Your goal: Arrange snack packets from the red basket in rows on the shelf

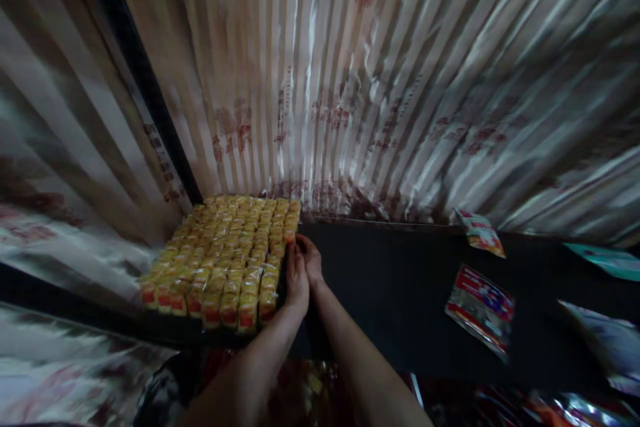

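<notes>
Small yellow packets with orange ends (227, 253), wrapped in clear film, stand in close rows at the left of the dark shelf. The rightmost row is shorter, and a yellow packet (290, 236) forms its near end. Around that packet my two hands meet. My left hand (299, 280) has its fingers straight and close together, with the tips at the packet's near side. Bent in from the right, the fingers of my right hand (311, 259) touch the packet's right side. The fingertips are partly hidden and blurred.
Further right on the dark shelf (380, 280) lie a red and grey pouch (481, 310), a small red and white bag (481, 232), a teal packet (607, 260) and a pale bag (603, 340). Creased printed sheeting (320, 80) hangs behind. A dark post (145, 73) stands at left.
</notes>
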Motion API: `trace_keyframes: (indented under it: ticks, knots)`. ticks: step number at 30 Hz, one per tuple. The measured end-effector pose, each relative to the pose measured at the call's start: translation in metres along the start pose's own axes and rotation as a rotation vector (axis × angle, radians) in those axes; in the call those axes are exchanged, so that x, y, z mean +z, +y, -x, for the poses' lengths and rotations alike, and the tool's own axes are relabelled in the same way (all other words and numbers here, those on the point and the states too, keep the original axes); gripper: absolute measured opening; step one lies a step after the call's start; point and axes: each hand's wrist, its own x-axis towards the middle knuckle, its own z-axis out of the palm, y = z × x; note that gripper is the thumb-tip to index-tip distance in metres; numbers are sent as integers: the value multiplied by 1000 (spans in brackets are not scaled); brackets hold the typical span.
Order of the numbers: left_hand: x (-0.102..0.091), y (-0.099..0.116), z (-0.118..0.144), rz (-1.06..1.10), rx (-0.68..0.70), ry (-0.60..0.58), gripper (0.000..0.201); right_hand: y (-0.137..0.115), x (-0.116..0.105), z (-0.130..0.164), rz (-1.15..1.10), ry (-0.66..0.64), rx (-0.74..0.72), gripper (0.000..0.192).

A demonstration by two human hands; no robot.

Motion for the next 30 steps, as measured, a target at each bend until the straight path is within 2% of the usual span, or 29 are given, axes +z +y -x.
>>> trace_keyframes:
  ticks: [3, 6, 12, 15, 18, 20, 22, 25, 28, 30]
  knots:
    - [-3, 11, 5, -24, -10, 5, 44, -4, -1, 6, -24, 43, 60, 35]
    - [-8, 17, 9, -57, 0, -5, 44, -10, -7, 18, 61, 92, 86, 35]
    - [-21, 10, 33, -103, 6, -53, 37, -22, -33, 63, 107, 153, 48, 36]
    - [-31, 7, 64, -184, 99, -85, 31, -27, -50, 97, 56, 146, 57, 38]
    - [-48, 2, 106, -242, 245, -112, 24, -32, -67, 138, 59, 135, 74, 36]
    - [-62, -6, 136, -254, 338, -142, 23, -33, -76, 168, 111, 126, 87, 35]
    - [-77, -20, 162, -297, 354, -190, 26, -30, -83, 198, 179, 88, 104, 33]
    - [-94, -47, 187, -404, 267, -284, 27, -15, -86, 238, 332, 24, 188, 31]
    - [-104, -72, 195, -546, -14, -392, 28, 7, -80, 265, 466, -76, 291, 27]
    - [-106, -83, 197, -628, -164, -483, 24, 24, -74, 275, 431, -27, 424, 30]
